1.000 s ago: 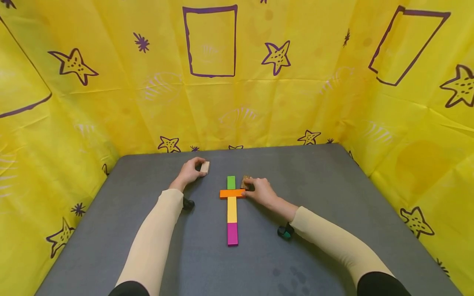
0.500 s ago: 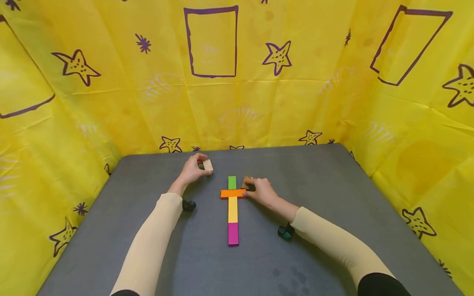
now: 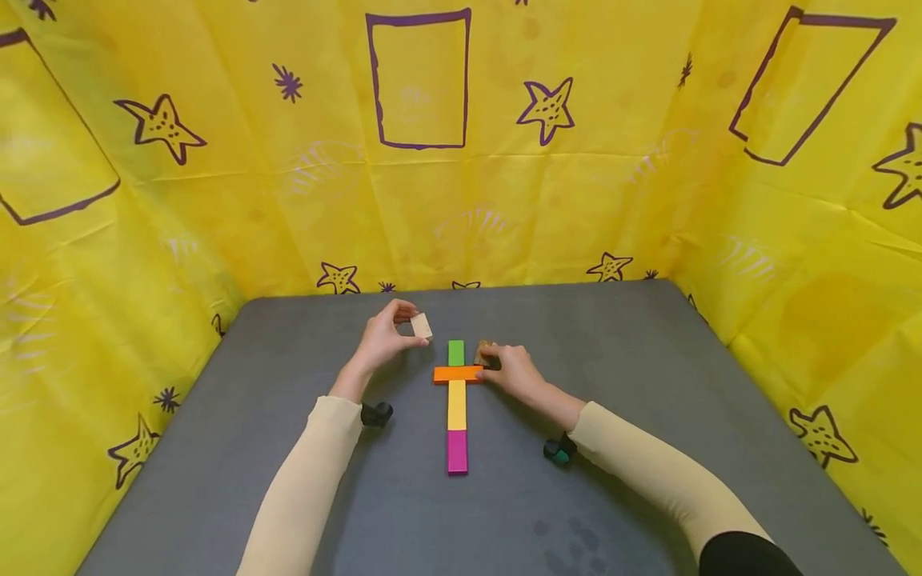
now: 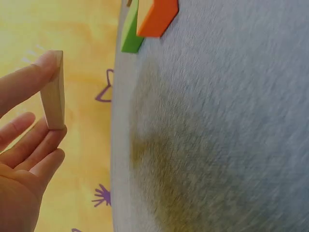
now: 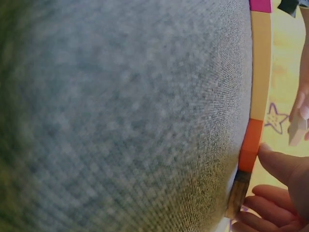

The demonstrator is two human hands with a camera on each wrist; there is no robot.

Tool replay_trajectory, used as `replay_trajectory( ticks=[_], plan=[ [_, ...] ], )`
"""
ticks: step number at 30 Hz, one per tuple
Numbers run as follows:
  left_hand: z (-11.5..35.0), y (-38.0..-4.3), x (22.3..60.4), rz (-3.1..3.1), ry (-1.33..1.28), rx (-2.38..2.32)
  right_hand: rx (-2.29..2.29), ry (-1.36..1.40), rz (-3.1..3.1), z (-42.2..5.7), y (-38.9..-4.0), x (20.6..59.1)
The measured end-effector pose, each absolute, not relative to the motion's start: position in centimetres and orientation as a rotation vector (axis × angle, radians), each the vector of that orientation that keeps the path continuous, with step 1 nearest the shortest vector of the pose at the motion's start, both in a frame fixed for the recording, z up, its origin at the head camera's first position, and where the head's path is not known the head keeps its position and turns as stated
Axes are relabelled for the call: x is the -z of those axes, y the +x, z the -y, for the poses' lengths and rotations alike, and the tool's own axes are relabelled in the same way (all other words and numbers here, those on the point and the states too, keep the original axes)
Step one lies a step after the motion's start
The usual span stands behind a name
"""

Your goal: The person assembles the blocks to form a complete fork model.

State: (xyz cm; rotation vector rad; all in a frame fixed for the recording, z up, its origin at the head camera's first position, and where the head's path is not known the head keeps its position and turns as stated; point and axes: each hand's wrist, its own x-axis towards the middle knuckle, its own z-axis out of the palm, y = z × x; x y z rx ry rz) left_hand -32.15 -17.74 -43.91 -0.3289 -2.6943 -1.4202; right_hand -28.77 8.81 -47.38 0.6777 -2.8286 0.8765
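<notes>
My left hand pinches a pale wooden block between thumb and fingers, held up off the table left of the green block. The left wrist view shows this pale block as a thin slab gripped at both ends. My right hand has its fingers curled at a brown wooden block, partly hidden by them. Its thumb lies at the right end of the orange block. This orange block lies crosswise between the green block and a yellow block, with a magenta block nearest me.
The blocks lie flat on a grey tabletop. A yellow cloth with purple starfish drawings rises behind the table and along both sides. Dark wrist-worn devices sit under each forearm.
My left hand has moved to the right with the pale block, which has turned a little and come closer to the green block. My right hand has stayed at the brown block.
</notes>
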Motion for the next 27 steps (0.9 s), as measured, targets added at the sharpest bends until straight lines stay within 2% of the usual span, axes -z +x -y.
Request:
replay_trajectory(
  ticks=[10,27],
  plan=[
    [16.8,-30.8,45.1,2.648,-0.37,1.417,-0.875,0.676,2.804,-9.1,-28.8,47.5],
    [16.5,-30.6,46.6,2.741,-0.356,1.389,-0.87,0.658,2.821,-8.7,-28.9,47.4]
  ],
)
